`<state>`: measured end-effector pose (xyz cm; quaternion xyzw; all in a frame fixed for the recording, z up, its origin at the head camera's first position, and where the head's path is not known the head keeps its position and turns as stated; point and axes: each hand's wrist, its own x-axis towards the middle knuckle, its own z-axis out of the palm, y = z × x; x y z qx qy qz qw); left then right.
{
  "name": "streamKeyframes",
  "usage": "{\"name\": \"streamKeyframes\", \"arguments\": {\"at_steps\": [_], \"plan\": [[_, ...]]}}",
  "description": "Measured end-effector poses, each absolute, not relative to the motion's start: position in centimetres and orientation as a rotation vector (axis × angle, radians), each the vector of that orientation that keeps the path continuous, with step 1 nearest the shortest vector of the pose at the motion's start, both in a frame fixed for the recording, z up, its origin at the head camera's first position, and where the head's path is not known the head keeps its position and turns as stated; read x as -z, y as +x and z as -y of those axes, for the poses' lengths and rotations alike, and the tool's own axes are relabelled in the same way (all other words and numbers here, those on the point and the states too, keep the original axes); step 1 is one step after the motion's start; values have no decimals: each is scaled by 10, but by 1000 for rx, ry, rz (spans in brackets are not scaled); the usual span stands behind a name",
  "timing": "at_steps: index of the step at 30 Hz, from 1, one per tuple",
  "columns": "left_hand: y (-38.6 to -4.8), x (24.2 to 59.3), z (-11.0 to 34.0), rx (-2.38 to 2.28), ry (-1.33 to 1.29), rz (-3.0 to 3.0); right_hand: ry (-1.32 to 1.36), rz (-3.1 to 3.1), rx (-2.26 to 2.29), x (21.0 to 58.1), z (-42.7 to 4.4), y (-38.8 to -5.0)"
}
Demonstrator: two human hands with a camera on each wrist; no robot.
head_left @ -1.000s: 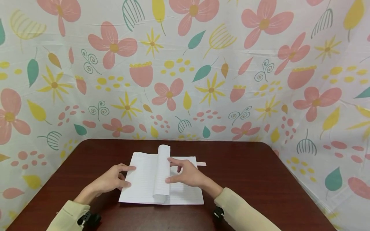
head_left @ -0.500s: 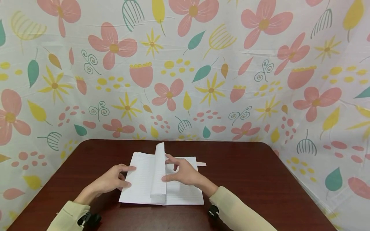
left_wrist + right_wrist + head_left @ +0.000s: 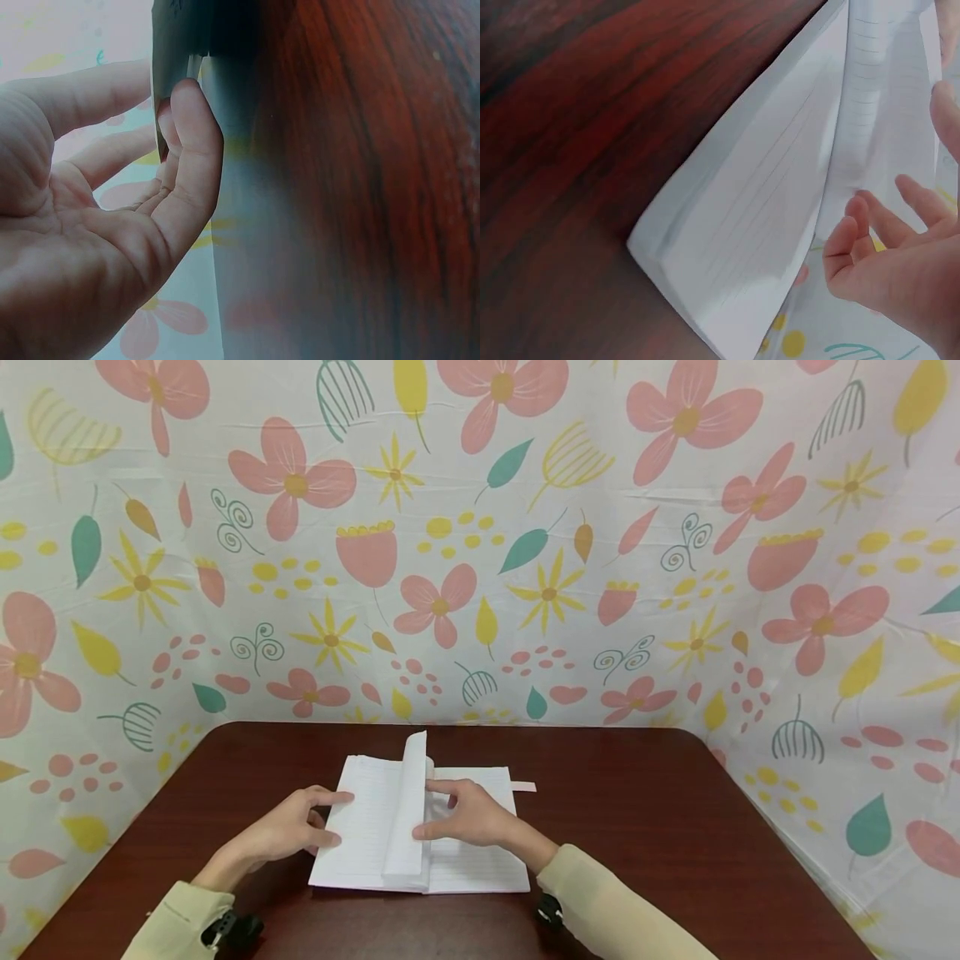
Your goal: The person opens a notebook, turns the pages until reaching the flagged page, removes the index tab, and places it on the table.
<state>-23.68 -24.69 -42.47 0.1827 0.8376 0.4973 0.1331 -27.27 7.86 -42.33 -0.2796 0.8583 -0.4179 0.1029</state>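
An open lined notebook [image 3: 480, 868] lies on the table, several pages [image 3: 408, 827] standing up near its middle and leaning left. The left hand [image 3: 281, 827] grips the notebook's left edge, thumb and index finger on the page. Seen from the left wrist, the left hand [image 3: 112, 217] has other fingers curled under the dark cover [image 3: 176, 45]. At the raised pages, the right hand [image 3: 476, 814] has its thumb on them and its index finger at their right edge. In the right wrist view, the right hand [image 3: 900, 255] has bent fingers beside the curved pages [image 3: 866, 112].
The notebook rests on a dark reddish-brown wooden table [image 3: 637, 827]. A pale pink tab [image 3: 523, 787] sticks out past its right side. Behind the table hangs a flowered cloth [image 3: 480, 527]. Both forearms, in light sleeves with black wrist devices, reach in from the front edge.
The raised pages have swung left, and the right hand has moved left with them, its index finger now lower along their edge. The left hand has stayed in place.
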Motion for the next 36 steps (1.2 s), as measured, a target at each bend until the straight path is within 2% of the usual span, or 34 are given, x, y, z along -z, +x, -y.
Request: {"name": "streamKeyframes", "arguments": {"at_steps": [8, 36], "plan": [[-237, 425, 246, -1442, 525, -2436, -1047, -2436, 1186, 429, -75, -276], [-237, 427, 246, -1491, 502, -2402, -1005, -2504, 931, 423, -68, -275]]}}
